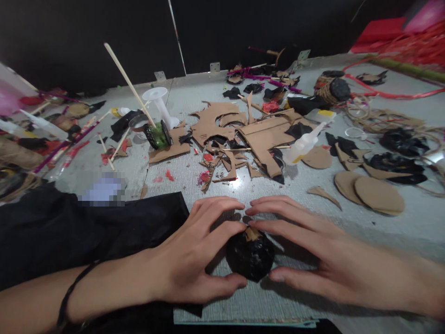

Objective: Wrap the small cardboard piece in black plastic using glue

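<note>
Mid-wrap on the black disc (pixel 250 254), sitting on the table (pixel 347 222) just below the cardboard scraps (pixel 239 134). Left hand (pixel 194 253) and right hand (pixel 306 250) both spread, fingertips pressing its edges. Probably needs the brown gap at top smoothed over next.
</note>
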`<action>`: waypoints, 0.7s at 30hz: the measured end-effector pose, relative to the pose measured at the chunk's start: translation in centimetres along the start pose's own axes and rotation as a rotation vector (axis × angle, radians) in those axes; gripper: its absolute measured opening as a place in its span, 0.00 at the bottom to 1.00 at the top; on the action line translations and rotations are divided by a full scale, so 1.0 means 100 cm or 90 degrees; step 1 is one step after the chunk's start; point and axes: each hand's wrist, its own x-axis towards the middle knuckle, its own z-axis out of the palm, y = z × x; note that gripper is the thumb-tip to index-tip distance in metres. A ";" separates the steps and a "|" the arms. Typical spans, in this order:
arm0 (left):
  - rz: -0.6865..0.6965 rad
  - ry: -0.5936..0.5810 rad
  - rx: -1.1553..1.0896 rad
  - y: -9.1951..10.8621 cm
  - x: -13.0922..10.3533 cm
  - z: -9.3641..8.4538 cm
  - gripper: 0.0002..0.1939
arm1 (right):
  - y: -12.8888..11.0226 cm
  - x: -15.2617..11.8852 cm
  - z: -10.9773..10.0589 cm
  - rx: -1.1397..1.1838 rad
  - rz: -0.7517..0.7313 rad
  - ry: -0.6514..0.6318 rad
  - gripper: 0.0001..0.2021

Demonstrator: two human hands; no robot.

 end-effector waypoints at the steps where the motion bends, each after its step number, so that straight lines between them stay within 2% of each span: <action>1: 0.001 0.000 0.000 0.000 0.000 0.000 0.32 | 0.000 0.000 0.000 -0.001 0.000 0.000 0.29; 9: -0.004 0.002 -0.001 0.000 0.000 0.000 0.33 | 0.000 -0.001 0.000 0.005 0.001 0.002 0.34; 16: -0.002 -0.001 0.003 -0.001 0.001 0.001 0.33 | 0.001 -0.003 0.001 -0.052 -0.030 0.009 0.31; 21: -0.001 0.002 -0.001 -0.001 0.001 0.001 0.34 | 0.001 -0.003 -0.003 -0.003 -0.015 0.000 0.37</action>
